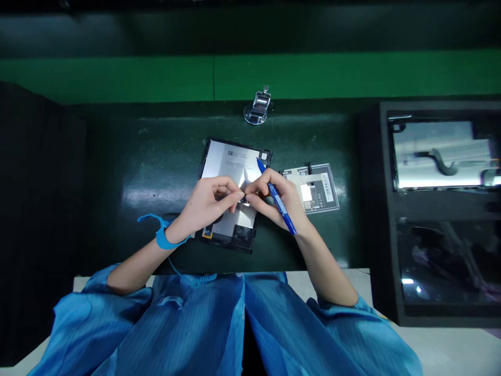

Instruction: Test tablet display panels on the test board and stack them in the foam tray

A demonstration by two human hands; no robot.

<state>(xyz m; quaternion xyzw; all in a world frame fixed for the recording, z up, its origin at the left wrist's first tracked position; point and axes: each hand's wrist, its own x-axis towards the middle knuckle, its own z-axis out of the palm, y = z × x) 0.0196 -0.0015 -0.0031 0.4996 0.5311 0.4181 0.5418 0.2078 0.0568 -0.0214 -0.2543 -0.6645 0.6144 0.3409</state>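
A tablet screen assembly (pixel 219 162) with a silvery back and black frame lies slightly turned on the dark bench. Over its middle, my left hand (pixel 213 201) pinches a small dark piece that is too small to name. My right hand (pixel 279 196) meets it there, thumb and forefinger closed at the same spot. A blue pen (pixel 282 207) is tucked in my right hand, slanting across the fingers with one end toward the screen's upper right corner. Whatever lies between the fingertips is mostly hidden.
Right of my right hand lies a flat panel (pixel 324 190) with a circuit board and labels. A shiny metal dispenser (pixel 258 107) stands at the back. A black rack (pixel 385 219) holding screens borders the right side; a blue wrist strap (pixel 164 235) circles my left wrist.
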